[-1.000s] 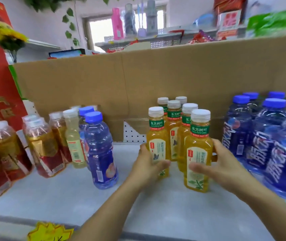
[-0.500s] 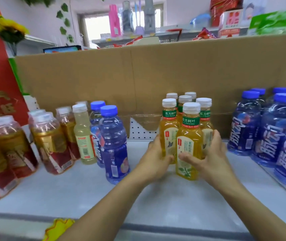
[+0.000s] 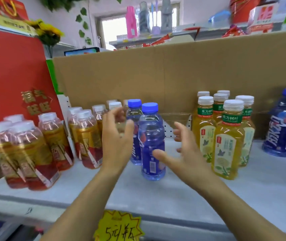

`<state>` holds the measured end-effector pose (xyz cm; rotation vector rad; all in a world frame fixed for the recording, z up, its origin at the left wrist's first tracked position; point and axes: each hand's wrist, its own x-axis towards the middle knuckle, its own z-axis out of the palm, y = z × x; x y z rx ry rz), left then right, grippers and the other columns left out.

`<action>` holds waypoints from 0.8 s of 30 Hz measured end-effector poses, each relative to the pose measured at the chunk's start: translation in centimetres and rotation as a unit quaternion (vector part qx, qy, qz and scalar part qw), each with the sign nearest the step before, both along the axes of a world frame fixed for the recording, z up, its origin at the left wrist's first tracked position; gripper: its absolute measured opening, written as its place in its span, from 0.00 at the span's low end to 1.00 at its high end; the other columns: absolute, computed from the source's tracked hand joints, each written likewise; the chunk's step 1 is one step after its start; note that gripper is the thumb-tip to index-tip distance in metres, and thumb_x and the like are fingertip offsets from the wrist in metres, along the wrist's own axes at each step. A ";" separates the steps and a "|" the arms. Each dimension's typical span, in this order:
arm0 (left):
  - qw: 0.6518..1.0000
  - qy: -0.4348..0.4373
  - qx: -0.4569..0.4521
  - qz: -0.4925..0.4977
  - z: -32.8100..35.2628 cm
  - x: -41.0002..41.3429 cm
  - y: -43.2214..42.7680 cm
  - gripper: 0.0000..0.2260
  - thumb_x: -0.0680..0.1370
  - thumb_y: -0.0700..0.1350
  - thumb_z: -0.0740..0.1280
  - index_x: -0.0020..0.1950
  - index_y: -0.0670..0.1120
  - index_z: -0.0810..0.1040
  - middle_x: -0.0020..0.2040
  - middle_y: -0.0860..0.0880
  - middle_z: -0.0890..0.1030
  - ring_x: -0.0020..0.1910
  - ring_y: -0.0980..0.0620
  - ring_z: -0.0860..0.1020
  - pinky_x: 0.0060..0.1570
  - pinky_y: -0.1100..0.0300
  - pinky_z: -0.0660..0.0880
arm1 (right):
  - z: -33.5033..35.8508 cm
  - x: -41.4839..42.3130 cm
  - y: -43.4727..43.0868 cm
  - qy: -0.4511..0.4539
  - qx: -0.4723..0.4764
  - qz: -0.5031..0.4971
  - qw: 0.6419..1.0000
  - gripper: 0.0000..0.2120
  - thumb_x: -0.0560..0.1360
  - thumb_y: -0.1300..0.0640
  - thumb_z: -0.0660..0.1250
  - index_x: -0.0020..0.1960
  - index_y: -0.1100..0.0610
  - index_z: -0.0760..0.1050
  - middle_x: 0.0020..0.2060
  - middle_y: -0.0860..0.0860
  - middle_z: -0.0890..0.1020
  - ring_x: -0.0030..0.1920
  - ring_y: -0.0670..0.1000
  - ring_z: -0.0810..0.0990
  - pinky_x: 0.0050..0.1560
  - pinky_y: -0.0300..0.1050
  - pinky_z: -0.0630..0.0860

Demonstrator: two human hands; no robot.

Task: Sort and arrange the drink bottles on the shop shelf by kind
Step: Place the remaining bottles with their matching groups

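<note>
Two blue-capped bottles of blue drink stand mid-shelf: the front one (image 3: 151,145) and one behind it (image 3: 135,129). My left hand (image 3: 117,138) hovers left of them with relaxed fingers, in front of a pale bottle with a white cap (image 3: 115,106). My right hand (image 3: 184,153) hangs open just right of the front blue bottle, thumb near its label; neither hand holds anything. Several yellow tea bottles (image 3: 229,141) with white caps are grouped to the right. Red-and-gold labelled bottles (image 3: 29,153) fill the left side.
More blue bottles (image 3: 285,129) stand at the far right. A cardboard wall (image 3: 156,75) backs the grey shelf (image 3: 191,197). A red gift box (image 3: 11,75) stands at the left. A yellow price tag (image 3: 119,226) hangs on the front edge.
Both hands let go of the yellow tea bottles and moved left to either side of the blue bottles. The view swung left too.
</note>
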<state>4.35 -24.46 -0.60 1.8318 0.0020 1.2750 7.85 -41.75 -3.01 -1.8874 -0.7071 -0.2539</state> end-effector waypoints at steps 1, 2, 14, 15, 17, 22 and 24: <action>0.999 0.037 -0.028 -0.008 1.1 1.1 0.9 0.16 0.81 0.45 0.63 0.68 0.55 0.68 0.63 0.55 0.73 0.60 0.61 0.73 0.57 0.69 0.70 | 0.3 0.2 1.5 0.050 0.026 0.038 0.998 0.47 0.69 0.45 0.77 0.77 0.45 0.51 0.68 0.41 0.67 0.62 0.37 0.70 0.59 0.38 0.72; 0.995 0.083 -0.054 -0.029 2.2 2.3 1.5 0.19 0.83 0.48 0.61 0.74 0.52 0.64 0.66 0.56 0.70 0.62 0.60 0.72 0.61 0.66 0.69 | 0.4 0.5 2.9 0.088 0.061 0.066 0.992 0.47 0.68 0.46 0.78 0.77 0.44 0.52 0.66 0.38 0.69 0.60 0.35 0.72 0.54 0.34 0.72; 0.970 0.183 -0.048 -0.154 2.5 6.4 3.2 0.14 0.80 0.60 0.64 0.59 0.52 0.75 0.48 0.53 0.82 0.44 0.54 0.81 0.43 0.57 0.75 | -0.5 1.3 0.7 0.106 0.133 0.052 0.984 0.29 0.65 0.47 0.79 0.59 0.37 0.67 0.49 0.28 0.79 0.50 0.30 0.78 0.36 0.24 0.74; 0.970 0.175 -0.049 -0.163 2.4 6.1 2.9 0.12 0.80 0.60 0.64 0.57 0.54 0.75 0.47 0.53 0.82 0.42 0.56 0.82 0.42 0.59 0.75 | -0.3 1.2 0.0 0.104 0.132 0.038 0.985 0.29 0.63 0.44 0.78 0.58 0.35 0.67 0.48 0.27 0.79 0.50 0.28 0.78 0.35 0.23 0.74; 0.968 0.170 -0.053 -0.179 2.3 5.1 2.1 0.09 0.79 0.61 0.65 0.53 0.57 0.76 0.46 0.54 0.83 0.43 0.59 0.83 0.40 0.63 0.75 | -0.1 1.0 -1.2 0.103 0.137 0.012 0.985 0.29 0.60 0.40 0.76 0.57 0.34 0.67 0.47 0.27 0.79 0.49 0.27 0.77 0.33 0.24 0.74; 0.960 0.135 -0.075 -0.232 2.0 2.5 -1.5 0.13 0.70 0.67 0.65 0.49 0.62 0.77 0.47 0.53 0.84 0.46 0.54 0.84 0.42 0.58 0.81 | 0.2 0.0 -4.1 0.095 0.146 -0.024 0.984 0.35 0.55 0.37 0.75 0.60 0.36 0.68 0.54 0.36 0.80 0.52 0.37 0.80 0.35 0.30 0.77; 0.958 0.121 -0.081 -0.248 1.9 1.4 -3.3 0.12 0.71 0.67 0.65 0.48 0.63 0.78 0.46 0.53 0.84 0.45 0.52 0.84 0.37 0.57 0.82 | 0.3 -0.5 -5.8 0.090 0.156 -0.026 0.983 0.38 0.54 0.37 0.75 0.63 0.40 0.69 0.54 0.38 0.81 0.52 0.40 0.81 0.37 0.32 0.78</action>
